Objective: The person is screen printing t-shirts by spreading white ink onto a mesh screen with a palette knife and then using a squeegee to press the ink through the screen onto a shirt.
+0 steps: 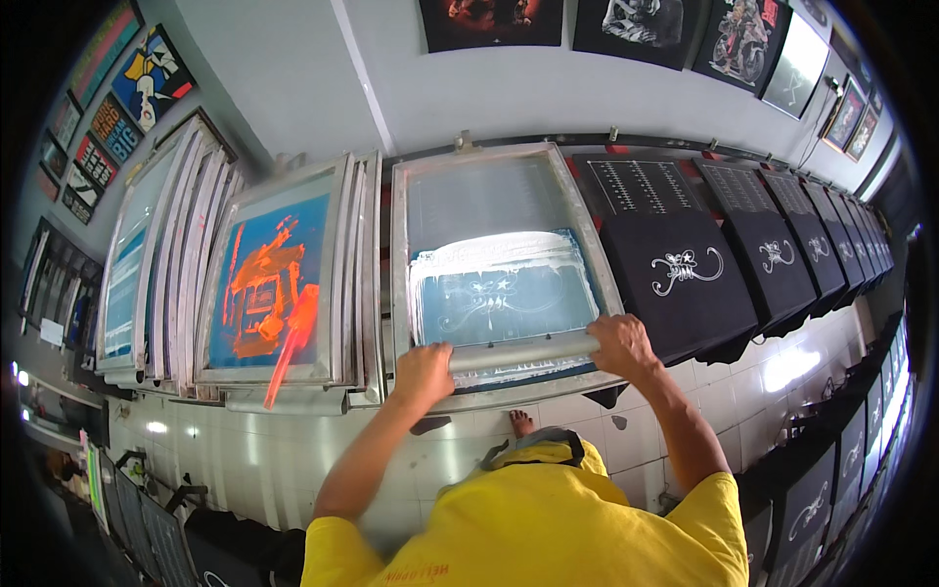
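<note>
A long pale squeegee lies across the near part of a framed printing screen. My left hand grips its left end, and my right hand is wrapped round its right end. Under the squeegee's far side, the blue mesh shows a curling ornament design. A thick band of white ink stretches across the middle of the mesh, with white streaks down both sides. The squeegee's blade edge is mostly hidden from view.
Left stand stacked screens, the front one smeared with orange ink and bearing an orange spatula. Black printed shirts on boards run off to the right. More shirts line the lower right. Tiled floor lies below.
</note>
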`<state>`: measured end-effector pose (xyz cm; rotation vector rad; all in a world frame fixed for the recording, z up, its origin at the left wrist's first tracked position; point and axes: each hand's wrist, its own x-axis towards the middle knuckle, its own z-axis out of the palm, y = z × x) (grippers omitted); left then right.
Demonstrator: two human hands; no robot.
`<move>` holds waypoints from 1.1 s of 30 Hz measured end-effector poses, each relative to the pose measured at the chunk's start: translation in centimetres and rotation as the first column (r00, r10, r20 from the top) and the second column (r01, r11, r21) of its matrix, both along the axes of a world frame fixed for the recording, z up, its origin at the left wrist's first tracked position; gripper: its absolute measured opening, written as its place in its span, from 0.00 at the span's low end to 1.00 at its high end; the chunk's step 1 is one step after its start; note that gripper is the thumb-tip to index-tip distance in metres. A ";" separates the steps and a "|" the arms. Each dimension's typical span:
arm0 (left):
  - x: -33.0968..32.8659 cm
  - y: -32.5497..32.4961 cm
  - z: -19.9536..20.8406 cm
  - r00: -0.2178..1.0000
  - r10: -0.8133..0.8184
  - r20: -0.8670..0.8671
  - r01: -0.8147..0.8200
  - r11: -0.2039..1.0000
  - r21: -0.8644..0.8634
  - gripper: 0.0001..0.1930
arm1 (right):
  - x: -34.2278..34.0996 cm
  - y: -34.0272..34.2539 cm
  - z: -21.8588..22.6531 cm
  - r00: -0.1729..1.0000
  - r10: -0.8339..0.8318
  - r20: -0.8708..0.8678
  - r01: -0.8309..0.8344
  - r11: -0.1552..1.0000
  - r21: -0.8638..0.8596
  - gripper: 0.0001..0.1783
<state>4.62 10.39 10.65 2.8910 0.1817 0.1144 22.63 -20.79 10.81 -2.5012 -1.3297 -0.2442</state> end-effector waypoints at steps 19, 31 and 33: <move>-3.5 -0.5 -4.4 0.963 -0.084 0.256 0.049 0.989 0.140 0.14 | -2.5 -0.2 -1.5 0.999 0.028 -0.019 -0.028 1.000 -0.010 0.14; 8.6 7.0 -3.7 0.978 -0.011 0.210 -0.023 0.987 0.159 0.07 | 10.3 7.1 -2.9 0.996 0.088 0.024 -0.088 0.995 -0.037 0.17; 10.9 8.1 -3.3 0.992 0.048 0.117 -0.061 0.992 0.110 0.08 | 12.9 8.3 -3.3 0.996 0.082 0.027 -0.081 0.996 -0.033 0.15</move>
